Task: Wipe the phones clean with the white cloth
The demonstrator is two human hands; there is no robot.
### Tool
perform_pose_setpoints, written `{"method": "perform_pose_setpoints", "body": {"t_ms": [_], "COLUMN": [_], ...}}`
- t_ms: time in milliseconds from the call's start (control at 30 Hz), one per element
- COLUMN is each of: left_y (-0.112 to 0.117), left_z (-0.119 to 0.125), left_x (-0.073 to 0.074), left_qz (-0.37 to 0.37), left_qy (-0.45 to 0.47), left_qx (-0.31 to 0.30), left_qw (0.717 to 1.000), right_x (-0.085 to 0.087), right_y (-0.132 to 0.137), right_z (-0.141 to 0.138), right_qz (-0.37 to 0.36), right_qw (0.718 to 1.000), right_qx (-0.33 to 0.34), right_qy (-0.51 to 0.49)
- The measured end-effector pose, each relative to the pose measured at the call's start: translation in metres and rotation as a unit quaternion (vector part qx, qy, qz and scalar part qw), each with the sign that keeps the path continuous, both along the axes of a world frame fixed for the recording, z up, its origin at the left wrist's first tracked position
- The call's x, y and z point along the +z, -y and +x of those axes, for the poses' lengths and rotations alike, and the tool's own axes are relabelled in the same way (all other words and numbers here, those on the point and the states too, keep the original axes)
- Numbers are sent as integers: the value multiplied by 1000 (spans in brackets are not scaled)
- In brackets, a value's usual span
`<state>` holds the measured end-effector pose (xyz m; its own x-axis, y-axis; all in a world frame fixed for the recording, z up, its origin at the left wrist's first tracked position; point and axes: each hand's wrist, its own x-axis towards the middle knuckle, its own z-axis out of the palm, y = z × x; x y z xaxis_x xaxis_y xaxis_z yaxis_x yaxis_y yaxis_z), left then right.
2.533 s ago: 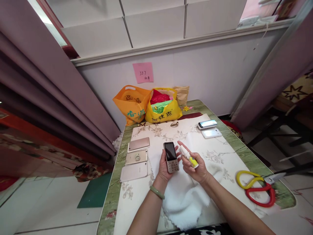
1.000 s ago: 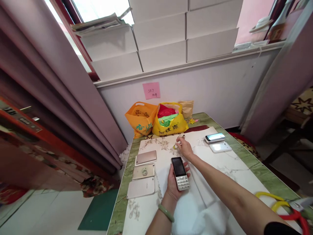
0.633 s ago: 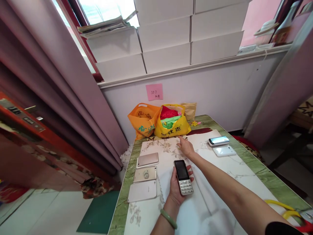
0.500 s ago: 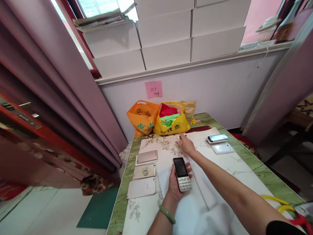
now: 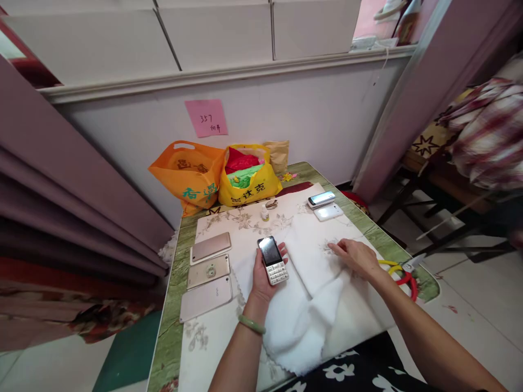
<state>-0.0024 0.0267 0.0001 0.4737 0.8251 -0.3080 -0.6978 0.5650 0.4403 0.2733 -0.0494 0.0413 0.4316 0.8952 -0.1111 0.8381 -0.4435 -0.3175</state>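
Note:
My left hand (image 5: 261, 275) is closed round a gold keypad phone (image 5: 273, 259), held face up above the white fluffy cloth (image 5: 304, 310). A green bangle (image 5: 252, 324) sits on that wrist. My right hand (image 5: 356, 257) lies on the cloth's right part with its fingers stretched out flat, holding nothing. A small white spray bottle with a yellow label (image 5: 265, 213) stands upright at the far middle of the table, well away from both hands.
Three smartphones (image 5: 208, 269) lie in a column on the left of the table. Two more phones (image 5: 324, 204) lie at the far right. Orange (image 5: 188, 175) and yellow bags (image 5: 247, 179) stand at the far edge. Red-and-yellow scissors (image 5: 402, 272) lie by the right edge.
My right hand set the spray bottle down at the far middle of the table, then drew back and came down flat on the cloth. My left hand kept hold of the keypad phone.

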Motion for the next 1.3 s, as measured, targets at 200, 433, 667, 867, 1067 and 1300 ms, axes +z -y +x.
{"method": "perform_pose_setpoints", "body": {"t_ms": [200,433,667,867,1067,1300], "left_y": [3,6,6,13,28,35], "left_z": [0,0,0,-1,0,0], "left_x": [4,6,2,5,6,5], "left_qz": [1,19,22,-1,-26,-39], "left_qy": [-22,-29,-32,-4,27,37], "left_qx": [4,10,6,25,-9,-60], "left_qw": [1000,999,999,1000,999,997], "right_x": [-5,-1,12,7,19,15], "right_y": [32,56,88,107,66,-1], "right_z": [4,8,12,-1,-66,-163], "right_qz": [-35,81,219,314,332,229], "right_qw": [999,932,723,644,672,791], "right_qx": [-4,-60,-181,-303,-206,45], "right_qy": [41,-349,-629,-629,-629,-565]}}
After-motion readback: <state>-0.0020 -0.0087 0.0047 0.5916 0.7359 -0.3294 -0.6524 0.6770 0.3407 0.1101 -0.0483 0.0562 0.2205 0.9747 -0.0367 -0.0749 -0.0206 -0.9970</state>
